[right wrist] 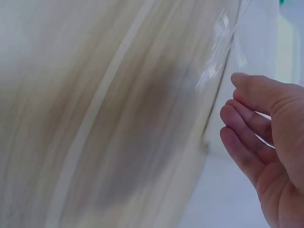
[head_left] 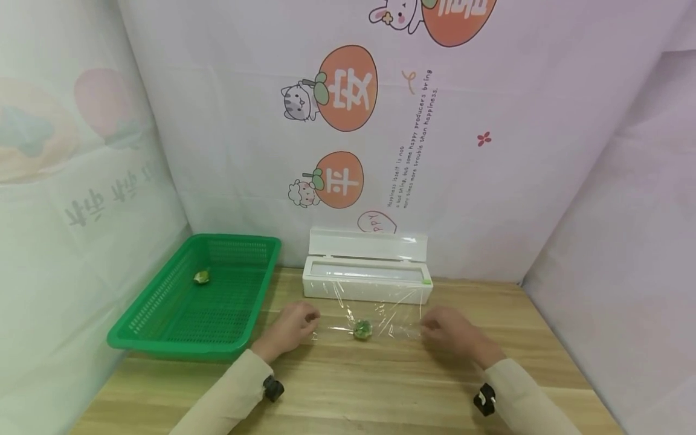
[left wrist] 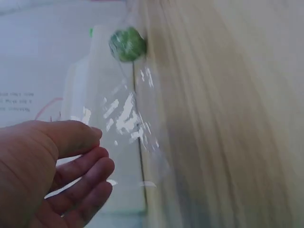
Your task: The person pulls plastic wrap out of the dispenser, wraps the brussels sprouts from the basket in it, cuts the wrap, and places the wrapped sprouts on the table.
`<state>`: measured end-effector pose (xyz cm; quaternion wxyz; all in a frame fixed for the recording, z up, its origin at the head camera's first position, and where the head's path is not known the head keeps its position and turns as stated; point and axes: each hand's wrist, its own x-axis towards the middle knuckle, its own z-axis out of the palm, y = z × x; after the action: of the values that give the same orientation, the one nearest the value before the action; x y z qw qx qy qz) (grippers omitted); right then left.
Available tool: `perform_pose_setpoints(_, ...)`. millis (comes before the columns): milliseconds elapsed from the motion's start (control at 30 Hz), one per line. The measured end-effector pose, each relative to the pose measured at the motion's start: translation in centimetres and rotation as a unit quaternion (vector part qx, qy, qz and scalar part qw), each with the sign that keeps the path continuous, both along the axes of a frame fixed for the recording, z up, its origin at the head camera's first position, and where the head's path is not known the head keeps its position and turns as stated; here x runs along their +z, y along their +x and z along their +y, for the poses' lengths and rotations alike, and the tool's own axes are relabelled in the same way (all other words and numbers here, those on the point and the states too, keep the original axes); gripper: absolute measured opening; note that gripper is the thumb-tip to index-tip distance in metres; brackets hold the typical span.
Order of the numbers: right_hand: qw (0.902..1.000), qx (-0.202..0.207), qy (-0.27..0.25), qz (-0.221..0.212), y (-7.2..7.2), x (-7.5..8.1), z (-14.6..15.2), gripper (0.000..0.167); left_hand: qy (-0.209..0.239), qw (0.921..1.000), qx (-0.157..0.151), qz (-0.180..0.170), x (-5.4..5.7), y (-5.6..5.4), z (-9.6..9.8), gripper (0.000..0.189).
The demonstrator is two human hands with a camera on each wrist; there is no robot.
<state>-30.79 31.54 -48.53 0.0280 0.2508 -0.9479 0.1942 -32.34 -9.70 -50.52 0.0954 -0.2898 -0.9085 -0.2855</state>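
We see the left hand point(head_left: 293, 323) and the right hand point(head_left: 448, 329) working low over the bench point(head_left: 370, 386), one at each side of a sheet of clear film point(head_left: 388, 311). Left hand: fingers bent, thumb tip right by the forefinger, gap narrow. Right hand: much the same, thumb close against the bent forefinger, the whole hand somewhat blurred in the head view. We cannot tell for either hand whether the film is pinched or only lies beside the fingertips.

The film runs from the long white box point(head_left: 318, 289) toward us, creased and full of glare. The round green item point(head_left: 362, 329) sits between the hands, well apart from both, near the film's front edge; we cannot tell whether it lies over or under the sheet.

The box stands at the back of the bench, its lid point(head_left: 367, 246) raised against the printed cloth point(head_left: 462, 199), a small green tab point(head_left: 426, 281) at its right end. To the left, the green basket point(head_left: 176, 347) holds a second, smaller-looking green item point(head_left: 202, 277), near its left wall. We note pale sleeves point(head_left: 231, 386) on both arms and a small black device point(head_left: 273, 388) at each cuff.
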Motion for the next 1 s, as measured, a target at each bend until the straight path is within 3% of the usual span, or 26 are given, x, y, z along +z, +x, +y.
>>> perform_pose_setpoints(100, 0.9979, 0.050, 0.020, 0.037, 0.1, 0.6, -1.7, 0.015, -0.012, 0.9987, -0.048, 0.012, 0.8, 0.4, 1.4, 0.017)
perform_pose_setpoints(267, 0.9898, 0.112, 0.036, 0.080, 0.1, 0.9, -4.9, 0.025, -0.047, 0.9943, -0.087, 0.041, 0.8, 0.5, 4.2, 0.027)
perform_pose_setpoints(433, 0.9876, 0.128, 0.040, 0.081, -0.4, 0.5, -8.0, 0.031, -0.064, 0.9919, -0.093, 0.058, 0.3, 0.2, 6.7, 0.027)
perform_pose_setpoints(667, 0.9890, 0.137, 0.004, 0.055, -1.3, -0.4, -10.8, 0.033, -0.095, 0.9914, -0.071, 0.055, -0.6, -0.5, 8.4, 0.023)
perform_pose_setpoints(800, 0.9885, 0.143, -0.015, 0.046, -1.6, -1.0, -11.3, 0.029, -0.091, 0.9933, -0.064, 0.032, -0.9, -1.0, 8.8, 0.026)
perform_pose_setpoints(1000, 0.9923, 0.117, -0.019, 0.039, -2.2, -1.8, -11.7, 0.020, -0.062, 0.9952, -0.064, -0.041, -0.9, -2.1, 9.0, 0.022)
